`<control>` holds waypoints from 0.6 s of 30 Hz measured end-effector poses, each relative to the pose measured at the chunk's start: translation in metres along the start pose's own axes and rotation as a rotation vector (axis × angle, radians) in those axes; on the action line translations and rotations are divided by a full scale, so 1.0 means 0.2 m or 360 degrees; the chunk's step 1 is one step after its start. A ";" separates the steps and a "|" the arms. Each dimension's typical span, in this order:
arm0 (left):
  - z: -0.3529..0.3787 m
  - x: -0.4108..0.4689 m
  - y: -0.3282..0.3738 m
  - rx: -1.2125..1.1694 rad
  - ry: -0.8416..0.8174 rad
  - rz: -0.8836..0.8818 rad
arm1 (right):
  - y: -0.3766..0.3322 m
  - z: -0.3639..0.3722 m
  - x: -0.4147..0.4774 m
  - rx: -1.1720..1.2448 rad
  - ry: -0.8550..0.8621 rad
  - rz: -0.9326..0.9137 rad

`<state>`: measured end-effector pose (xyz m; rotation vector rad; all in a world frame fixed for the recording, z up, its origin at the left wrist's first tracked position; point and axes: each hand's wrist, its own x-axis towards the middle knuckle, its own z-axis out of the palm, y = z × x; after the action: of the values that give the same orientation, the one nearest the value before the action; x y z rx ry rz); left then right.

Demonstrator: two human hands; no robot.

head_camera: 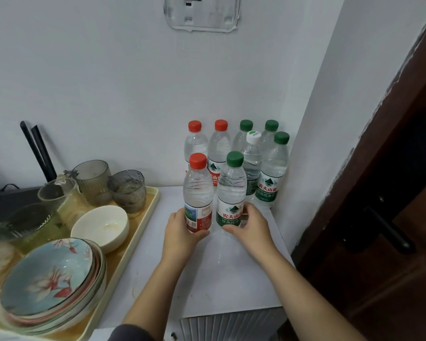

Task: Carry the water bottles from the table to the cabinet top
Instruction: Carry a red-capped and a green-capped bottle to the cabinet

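My left hand (178,233) is wrapped around the base of a red-capped water bottle (197,190) standing on the white cabinet top (231,279). My right hand (252,226) grips the base of a green-capped water bottle (231,188) right beside it. Both bottles are upright and nearly touch each other. Behind them, in the corner against the wall, stand several more bottles: two red-capped (220,148), one white-capped (252,158) and green-capped ones (276,166).
A beige tray (143,217) on the left holds a stack of flowered plates (49,281), a white bowl (101,226) and several glass cups (128,190). A white wall is behind and to the right; a dark wooden door (391,217) with a black handle is further right.
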<state>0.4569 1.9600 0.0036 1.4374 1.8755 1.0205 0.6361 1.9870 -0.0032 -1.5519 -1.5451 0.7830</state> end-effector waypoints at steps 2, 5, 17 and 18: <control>0.01 0.01 0.01 -0.0047 0.0043 -0.0001 | -0.01 0.01 0.00 0.0037 0.0066 0.0045; 0.02 0.03 0.05 -0.0167 0.0098 -0.0047 | -0.01 0.03 0.04 -0.0021 0.0156 0.0087; 0.08 0.22 0.12 -0.0177 0.0214 -0.0065 | -0.06 0.12 0.18 -0.0217 0.0278 0.0084; 0.09 0.24 0.12 -0.0177 0.0218 -0.0063 | -0.06 0.13 0.19 -0.0238 0.0290 0.0085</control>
<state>0.4708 2.0131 0.0148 1.2904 1.9023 1.2108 0.6111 2.0277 -0.0020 -1.7287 -1.4606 0.5484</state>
